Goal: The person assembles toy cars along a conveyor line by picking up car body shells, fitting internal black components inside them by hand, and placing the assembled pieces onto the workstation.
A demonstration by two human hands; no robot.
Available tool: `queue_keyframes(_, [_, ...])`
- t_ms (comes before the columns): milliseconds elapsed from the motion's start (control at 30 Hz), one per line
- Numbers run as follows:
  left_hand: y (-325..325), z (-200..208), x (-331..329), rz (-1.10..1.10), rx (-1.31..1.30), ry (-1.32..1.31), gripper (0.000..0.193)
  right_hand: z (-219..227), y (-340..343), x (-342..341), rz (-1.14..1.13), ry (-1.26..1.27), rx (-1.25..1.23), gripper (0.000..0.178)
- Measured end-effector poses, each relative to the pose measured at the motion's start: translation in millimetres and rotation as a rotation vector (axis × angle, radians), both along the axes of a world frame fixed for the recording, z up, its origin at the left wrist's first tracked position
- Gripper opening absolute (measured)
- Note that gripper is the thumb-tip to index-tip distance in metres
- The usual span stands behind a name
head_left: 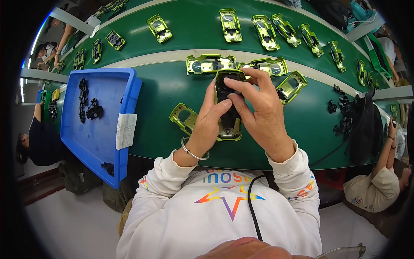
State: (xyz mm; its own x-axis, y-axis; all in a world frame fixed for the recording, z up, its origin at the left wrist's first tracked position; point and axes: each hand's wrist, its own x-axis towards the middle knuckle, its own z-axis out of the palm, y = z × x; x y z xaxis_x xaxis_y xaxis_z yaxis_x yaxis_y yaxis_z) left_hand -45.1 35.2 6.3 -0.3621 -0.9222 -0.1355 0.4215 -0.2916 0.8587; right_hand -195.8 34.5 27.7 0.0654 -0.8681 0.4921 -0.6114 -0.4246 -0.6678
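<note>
In front of my chest I hold a yellow-green toy car body shell [229, 134] with its hollow underside up. My left hand [208, 125] is closed around its left side, the thumb lying over the inside. A black plastic interior part [224, 89] sits within the shell. My right hand [264, 105] is closed on that part, thumb and index finger pressing against it; the other fingers partly hide the shell's right side. Close by on the table lie another shell [183, 118] to the left, two shells [211, 64] beyond, and one shell [291, 87] to the right.
A blue tray [131, 93] with several black parts [94, 109] stands at the left. Loose black parts [343, 125] lie at the right beside a dark cloth [362, 129]. Several car shells [230, 26] rest on the green far strip. Other people sit at both sides.
</note>
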Motion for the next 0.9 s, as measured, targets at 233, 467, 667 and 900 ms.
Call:
queue_keyframes(233, [5, 3, -1, -0.003, -0.031, -0.108, 0.059, -2, -1, -12, 0.097, -0.042, 0.085, 0.025])
queue_keyframes(467, [-1, 9, -1, -0.058, -0.084, -0.099, 0.053, 6, -7, -11, 0.087, -0.14, 0.078, 0.027])
queue_keyframes(667, [1, 7, -3, -0.096, -0.041, -0.09, 0.05, 3, -9, -19, 0.11, -0.07, 0.101, 0.024])
queue_keyframes(900, [6, -9, -6, -0.111, -0.005, -0.074, 0.048, 1, -5, -22, 0.142, -0.082, 0.165, 0.022])
